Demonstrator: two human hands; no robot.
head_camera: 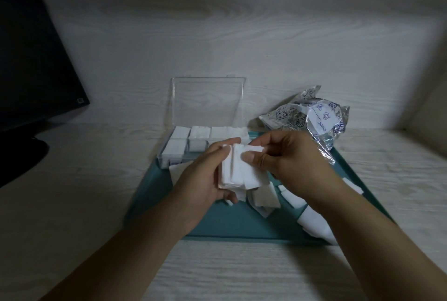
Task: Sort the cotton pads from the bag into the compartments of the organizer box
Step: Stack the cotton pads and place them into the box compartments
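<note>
On the pale wood-grain tabletop [229,274], centre: one shallow teal rectangular tray [242,224], its far half largely covered by other items. At the tray's far left corner: one clear plastic organizer box [180,148], its transparent hinged lid [208,103] standing upright against the wall; the visible compartments along the back and left hold white square cotton pads [199,133], while the near right compartments are hidden behind the hands and cannot be counted. Above the tray's middle: one stack of white cotton pads [238,174], held on edge. The left hand [205,177] grips the stack from the left, fingers curled around its underside and thumb along its upper edge. The right hand [287,155] pinches the top pads at their right side, thumb pressed on the face and fingertips folded behind; how many pads it has hold of cannot be told. On the tray floor under and right of the hands: loose white cotton pads [264,195], some overlapping, several partly hidden by the right forearm, one lying over the tray's near right rim. At the tray's far right corner: one crumpled clear plastic bag with blue print [312,116], its mouth and contents not discernible. Left edge: one dark monitor [31,58] on a stand, cut off by the frame.
</note>
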